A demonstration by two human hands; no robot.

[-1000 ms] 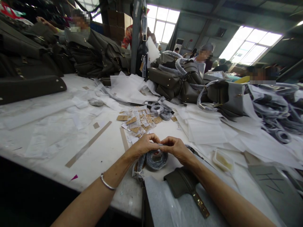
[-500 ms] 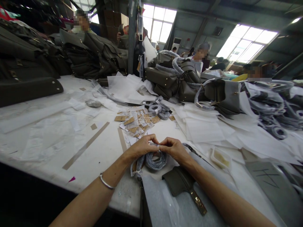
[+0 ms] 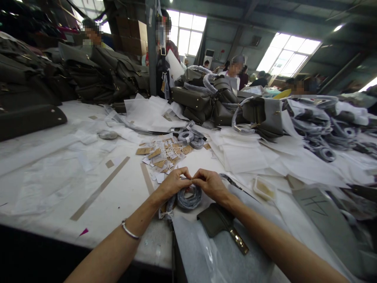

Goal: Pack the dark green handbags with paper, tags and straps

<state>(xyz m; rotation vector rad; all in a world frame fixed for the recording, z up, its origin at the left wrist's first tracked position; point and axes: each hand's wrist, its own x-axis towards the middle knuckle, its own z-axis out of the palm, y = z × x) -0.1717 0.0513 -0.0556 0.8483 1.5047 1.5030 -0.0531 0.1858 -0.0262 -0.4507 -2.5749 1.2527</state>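
My left hand [image 3: 178, 181] and my right hand [image 3: 208, 184] meet fingertip to fingertip at the far edge of a coiled strap [image 3: 189, 202] in clear plastic wrap. Both are closed in a pinch on that edge; any small piece between the fingertips is hidden. The coil sits at the end of a bag covered with white sheeting [image 3: 203, 251]. A dark olive flap [image 3: 214, 221] with a gold metal clasp [image 3: 239, 241] lies on the sheeting, just below my right wrist. Beside the coil, under my left hand, is a tag with white string [image 3: 166, 214].
Beyond my hands lie a pile of brown tags [image 3: 165, 153] and more wrapped coils [image 3: 188, 136]. Olive handbags [image 3: 194, 98] are heaped behind. White sheets [image 3: 247, 153] and a small plastic tub [image 3: 264, 188] lie to the right. Several people work in the background.
The view has shifted a little, so the table and bags sit further left. Both hands stay pinched at the coil's far edge, with the fingertips slightly closer together.
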